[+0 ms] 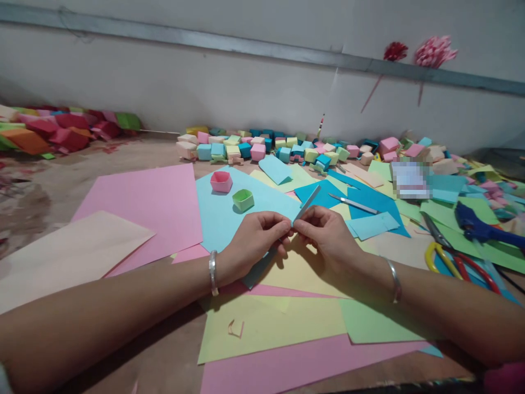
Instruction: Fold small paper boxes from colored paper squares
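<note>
My left hand [254,241] and my right hand [328,235] meet at the middle of the view, both pinching a narrow folded strip of light blue paper [307,203] that sticks up to the right between the fingertips; its lower end shows below my left hand. Each wrist wears a silver bangle. Under the hands lie loose coloured sheets, yellow [270,323], pink [151,202] and light blue [223,219]. A small pink paper box [221,181] and a small green paper box [243,200] sit on the light blue sheet just beyond my left hand.
Many small folded paper boxes [287,148] are lined along the wall. Scissors with yellow and red handles [451,257], a blue tool [479,227] and a thin blade [355,204] lie to the right. Red and orange paper shapes [61,131] are heaped at far left.
</note>
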